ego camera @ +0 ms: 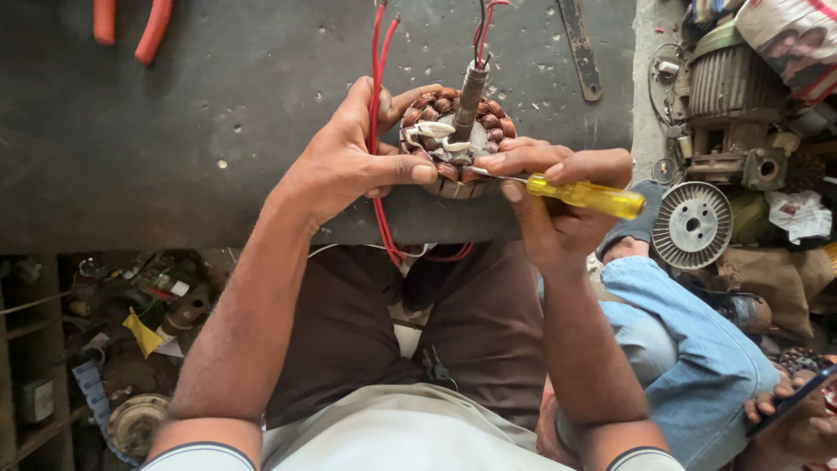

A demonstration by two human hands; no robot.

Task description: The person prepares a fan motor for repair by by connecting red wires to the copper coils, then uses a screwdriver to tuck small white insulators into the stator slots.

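Note:
A round motor stator (488, 122) with copper-coloured windings and a metal shaft (469, 94) rests at the near edge of a dark workbench (174, 139). My left hand (349, 157) grips its left side, thumb pressed across the near windings. Red wires (377, 87) run under this hand and loop down over the bench edge. My right hand (545, 205) holds a yellow-handled screwdriver (588, 195), its tip pushed into the stator's near edge. White sleeved leads (433, 131) lie on top of the windings.
Red plier handles (131, 26) and a flat metal bar (581, 48) lie at the back of the bench. Motor parts (693, 225) crowd the floor at right. A seated person in jeans (689, 349) holds a phone (789, 401). Clutter fills the lower left.

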